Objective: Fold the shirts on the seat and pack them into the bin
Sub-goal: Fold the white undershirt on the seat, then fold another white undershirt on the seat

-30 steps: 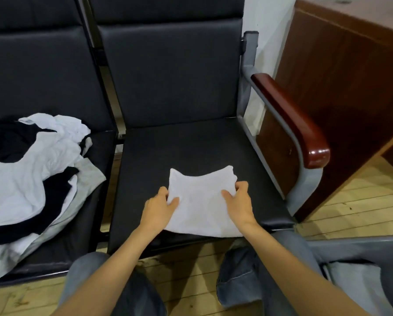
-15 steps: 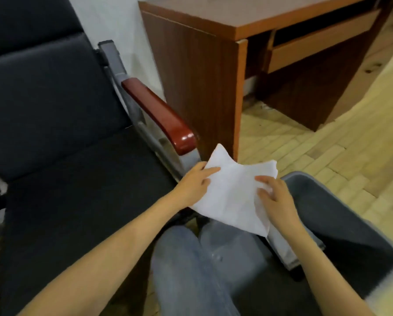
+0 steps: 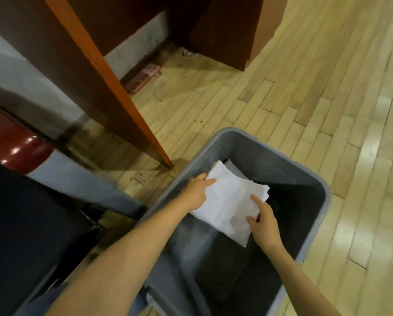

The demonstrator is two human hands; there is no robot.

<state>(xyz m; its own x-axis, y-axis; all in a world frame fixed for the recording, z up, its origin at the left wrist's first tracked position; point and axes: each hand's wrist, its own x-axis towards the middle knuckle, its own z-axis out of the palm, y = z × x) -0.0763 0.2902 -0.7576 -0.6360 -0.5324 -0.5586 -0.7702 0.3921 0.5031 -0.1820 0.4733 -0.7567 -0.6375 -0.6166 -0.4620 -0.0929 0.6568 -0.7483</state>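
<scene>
Two bare forearms are reached forward from the bottom of the frame into a grey plastic bin [image 3: 259, 153], which stands on the floor just right of a black padded seat [image 3: 31, 224]. A folded white shirt [image 3: 229, 201] is held between the hands inside the bin's rim, in its far left part, and sags a little at its near corner. Its left edge is grasped by the left hand [image 3: 196, 192], with the fingers laid over the top of the cloth. Its near right edge is pinched by the right hand [image 3: 265, 222], with the thumb and the straightened forefinger seen on top and the other fingers tucked out of sight below. Whether the shirt rests on anything cannot be told. A pale grey folded piece [image 3: 235, 168] is seen just beyond the shirt's far corner, and the right half of the bin is filled with dark contents [image 3: 293, 201] too dim to make out.

At the left edge, a glossy red armrest [image 3: 17, 148] is seen beyond the seat. Farther off, the brown side panel of a wooden desk [image 3: 81, 65] is planted on the pale wooden plank floor [image 3: 305, 99], near the bin's far left corner. A pink power strip [image 3: 143, 77] is seen on the floor under the desk.
</scene>
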